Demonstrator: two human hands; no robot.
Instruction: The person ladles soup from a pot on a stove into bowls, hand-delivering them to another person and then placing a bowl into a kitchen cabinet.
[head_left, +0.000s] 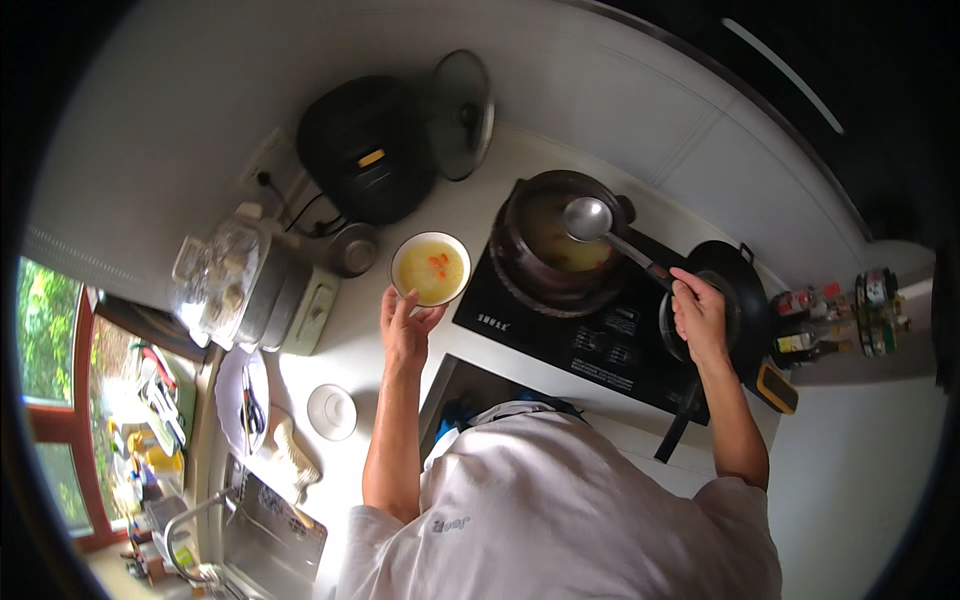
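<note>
My left hand (409, 322) grips the near rim and side of a white bowl (392, 264). Yellowish soup (424, 274) with a few orange pieces fills much of it. In my right hand (699, 315) is the handle of a metal ladle (589, 219). The ladle's bowl hangs over a dark clay pot (517, 274), its rounded side facing up. Broth (555, 244) with pieces in it shows inside the pot, which stands on a black cooktop (517, 330).
A frying pan (754, 315) with a lid covers the cooktop's right side. Bottles (806, 341) stand beyond it. Left are a white cup (331, 412), a food steamer (289, 296), a lilac basin (229, 390) and a sink (274, 540). A black appliance (367, 150) and a glass lid (461, 112) stand behind.
</note>
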